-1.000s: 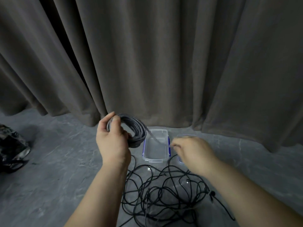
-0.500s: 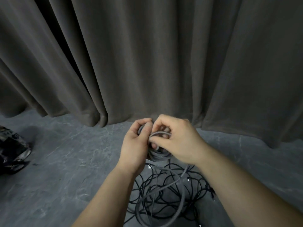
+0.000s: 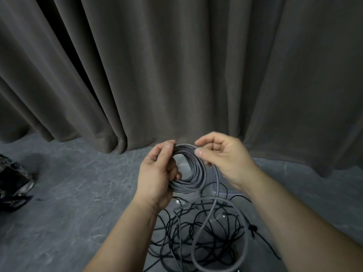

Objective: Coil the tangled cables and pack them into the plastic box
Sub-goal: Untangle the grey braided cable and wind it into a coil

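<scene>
From the head camera, we see both bare hands raised in front of a dark grey curtain (image 3: 176,65) that hangs down to a grey marbled floor (image 3: 68,203).

The left hand (image 3: 157,177) grips a coil of grey braided cable (image 3: 193,173): its thumb lies along the top left of the loops and its fingers are curled round the left side of the bundle, so the coil stands roughly upright, facing us, held above the floor. The right hand (image 3: 222,158) is at the upper right of the same coil. Its thumb and forefinger are brought close together at the top strand, and the other fingers are curled behind the loops; we take it as a light pinch on the cable. From under that hand the free length of the grey cable drops down and swings into a wide loose loop (image 3: 218,238) over the floor.

Under and between the forearms lies a pile of thin black cables (image 3: 196,232), tangled and spread out on the floor, with a few small plugs showing among them. Just behind the coil and the right wrist we can make out part of a clear plastic box (image 3: 222,190) on the floor; most of it is hidden by the hands.

At the far left edge sits a crumpled black bag (image 3: 13,183), well apart from everything else.
</scene>
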